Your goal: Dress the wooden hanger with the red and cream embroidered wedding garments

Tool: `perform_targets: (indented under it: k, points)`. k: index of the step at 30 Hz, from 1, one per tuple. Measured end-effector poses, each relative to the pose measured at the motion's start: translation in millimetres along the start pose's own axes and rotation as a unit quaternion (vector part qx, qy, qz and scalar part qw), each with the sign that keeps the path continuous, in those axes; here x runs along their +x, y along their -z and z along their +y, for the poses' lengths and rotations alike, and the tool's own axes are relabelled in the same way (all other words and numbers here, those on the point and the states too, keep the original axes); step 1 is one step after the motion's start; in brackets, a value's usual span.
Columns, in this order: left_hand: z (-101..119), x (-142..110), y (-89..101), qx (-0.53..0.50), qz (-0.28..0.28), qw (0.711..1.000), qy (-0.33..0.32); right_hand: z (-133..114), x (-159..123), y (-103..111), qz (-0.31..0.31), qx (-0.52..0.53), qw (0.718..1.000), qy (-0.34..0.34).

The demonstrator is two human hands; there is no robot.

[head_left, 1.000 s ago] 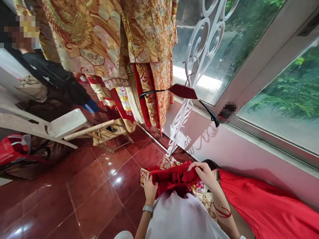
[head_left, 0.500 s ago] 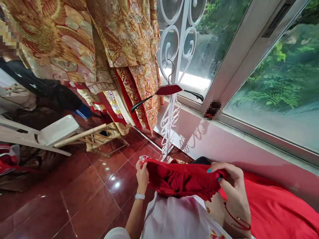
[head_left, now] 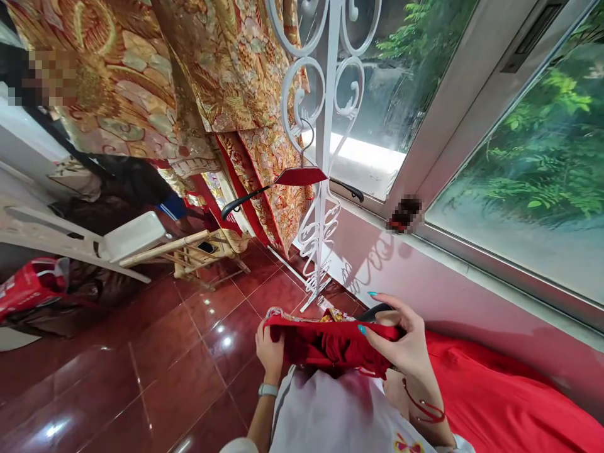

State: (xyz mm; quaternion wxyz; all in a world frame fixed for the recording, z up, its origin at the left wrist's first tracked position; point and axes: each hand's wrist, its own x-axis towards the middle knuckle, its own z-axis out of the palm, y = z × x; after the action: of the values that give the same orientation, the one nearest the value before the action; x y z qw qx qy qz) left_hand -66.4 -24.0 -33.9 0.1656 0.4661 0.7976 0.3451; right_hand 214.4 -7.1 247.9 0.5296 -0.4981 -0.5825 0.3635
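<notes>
A red-lined garment [head_left: 321, 343] stretches between my two hands above my lap. A strip of gold and white embroidery shows along its far edge. My left hand [head_left: 270, 352], a pale watch band on its wrist, closes round the garment's left end. At the right end is my right hand [head_left: 399, 336]. Its thumb lies over the cloth and other fingers are behind it, while the index finger is raised off the fabric. A hanger [head_left: 302, 176] with black arms and a red middle hangs in front of me, bare of clothing.
Gold embroidered robes [head_left: 236, 82] hang at upper left beside a white scrolled metal stand [head_left: 323, 126]. Red cloth [head_left: 500, 384] spreads at right below the window. A bamboo stool [head_left: 207, 248] holding a phone and a white chair [head_left: 134, 236] stand left. A person is partly visible behind.
My right hand has moved left along the garment, its index finger lifting away from the thumb. My left hand keeps its grip. The view has shifted slightly.
</notes>
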Motion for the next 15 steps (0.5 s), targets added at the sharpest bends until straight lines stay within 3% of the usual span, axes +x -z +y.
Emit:
perform_targets:
  k: [2, 4, 8, 12, 15]
  points:
    - [8.5, 18.7, -3.2, 0.004, -0.043, 0.999, -0.023, -6.0, 2.6, -0.8, 0.027, -0.019, 0.999, 0.033]
    - [19.7, 39.0, -9.9, -0.012, -0.124, 0.99, -0.067, -10.7, 5.1, -1.1, 0.052, -0.045, 0.996, 0.053]
    - [42.5, 73.3, -18.7, -0.064, -0.286, 0.935, -0.198, -10.5, 8.5, 4.9, 0.105, -0.078, 0.99, 0.048]
    - [49.9, 94.1, 3.2, -0.106, -0.346, 0.9, -0.243, -5.1, 20.1, 9.8, 0.218, -0.08, 0.973, -0.008]
    - [54.6, 104.2, 27.7, -0.065, -0.432, 0.857, -0.273, -10.8, 40.9, 0.1, 0.279, -0.068, 0.958, -0.006]
